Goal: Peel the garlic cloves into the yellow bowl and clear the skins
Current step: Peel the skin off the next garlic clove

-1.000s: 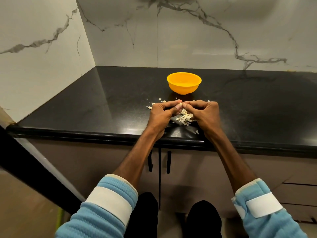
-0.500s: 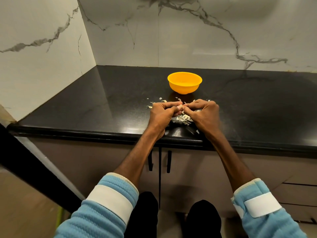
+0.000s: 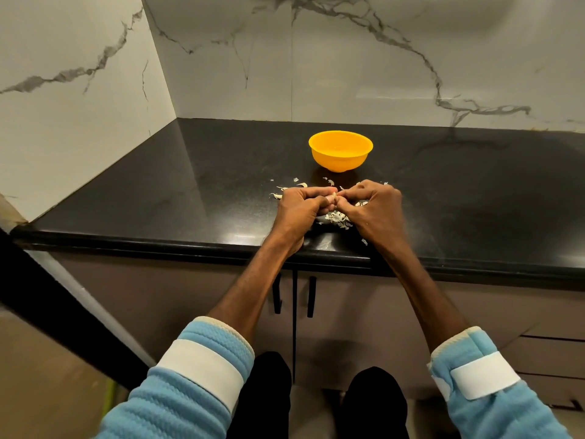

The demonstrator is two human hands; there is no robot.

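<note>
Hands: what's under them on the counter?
Garlic skins piled on the black countertop show between left hand and right hand, which pinch a garlic clove; anything beneath the palms is hidden.

My left hand (image 3: 299, 210) and right hand (image 3: 373, 210) pinching a garlic clove (image 3: 333, 198) between fingertips above the black counter (image 3: 190, 185), papery skins (image 3: 338, 218) heaped beneath and scattered around, yellow bowl (image 3: 340, 152) standing just beyond, veined marble walls (image 3: 348, 74) behind, blue sleeves (image 3: 177, 400) in the foreground.

A black stone counter (image 3: 474, 201) lay under the grip and ran back to white, grey-veined marble walls (image 3: 348, 74) beyond it. Straight below the grip, two dark handles (image 3: 311, 296) hung side by side on brown cabinet doors (image 3: 364, 312), with drawers (image 3: 554, 353) lower right.
</note>
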